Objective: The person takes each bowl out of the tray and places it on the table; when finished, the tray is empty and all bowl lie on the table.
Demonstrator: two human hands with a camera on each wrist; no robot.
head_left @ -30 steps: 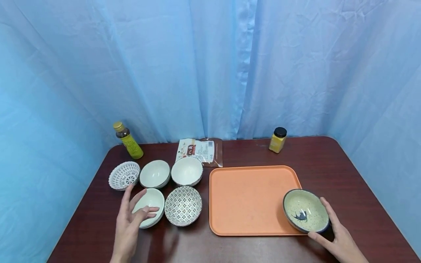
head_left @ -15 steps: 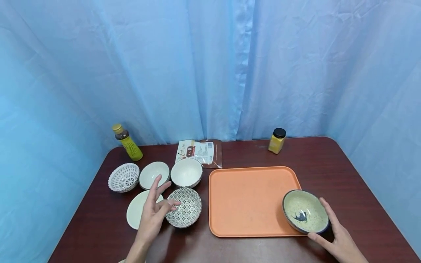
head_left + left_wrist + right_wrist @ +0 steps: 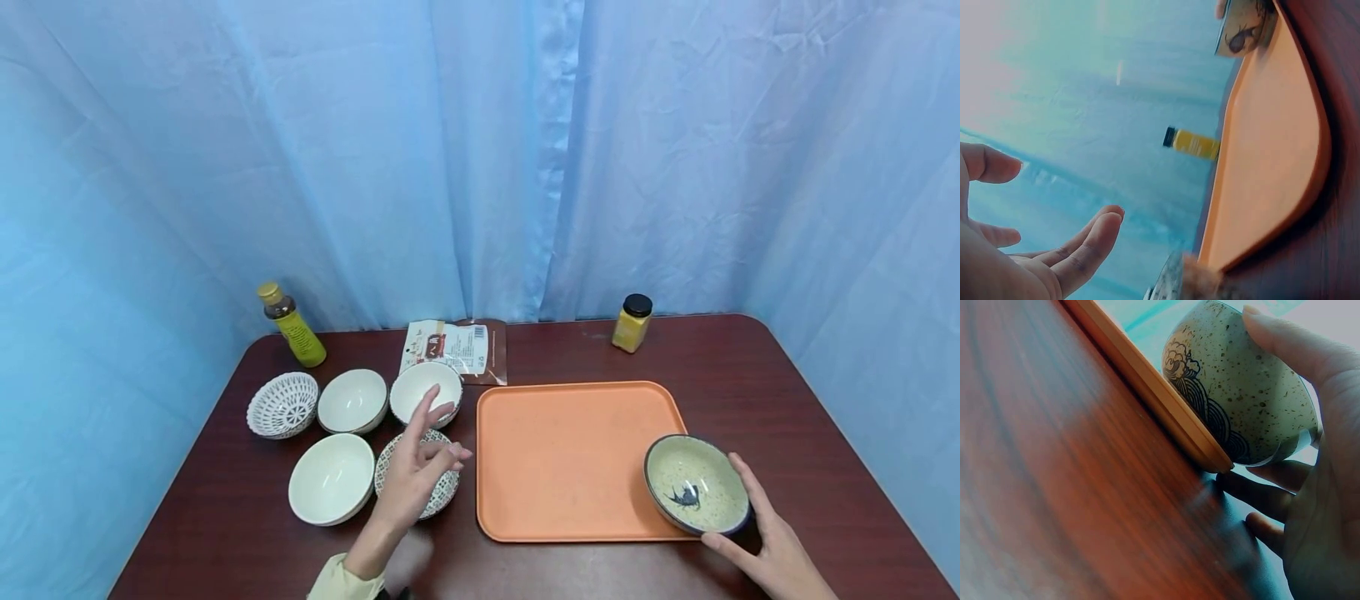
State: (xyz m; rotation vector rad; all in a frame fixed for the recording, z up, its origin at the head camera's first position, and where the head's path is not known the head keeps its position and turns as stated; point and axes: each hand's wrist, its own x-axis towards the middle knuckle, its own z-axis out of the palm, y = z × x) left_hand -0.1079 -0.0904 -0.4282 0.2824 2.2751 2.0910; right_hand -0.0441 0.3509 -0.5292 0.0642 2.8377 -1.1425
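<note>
My right hand (image 3: 772,542) grips a speckled green bowl (image 3: 697,475) with a dark rim, thumb and fingers spread round its side. A blue creature is painted inside it, and in the right wrist view dark wave patterns mark the outside of the bowl (image 3: 1241,387). It sits at the right front corner of an orange tray (image 3: 570,458), tilted slightly. With fingers loosely spread and nothing held, my left hand (image 3: 411,479) hovers over a patterned bowl (image 3: 446,493), partly hiding it. A plain pale bowl (image 3: 331,479) stands left of that hand.
Behind are a white lattice-patterned bowl (image 3: 283,405) and two white bowls (image 3: 352,400) (image 3: 420,390). Along the back stand a green-labelled bottle (image 3: 300,333), a food packet (image 3: 465,346) and a yellow jar with a black lid (image 3: 632,325). Blue curtains enclose the table.
My left hand has swept rightward from above the plain pale bowl to above the patterned bowl, uncovering the pale one. My right hand and the speckled bowl have stayed in place.
</note>
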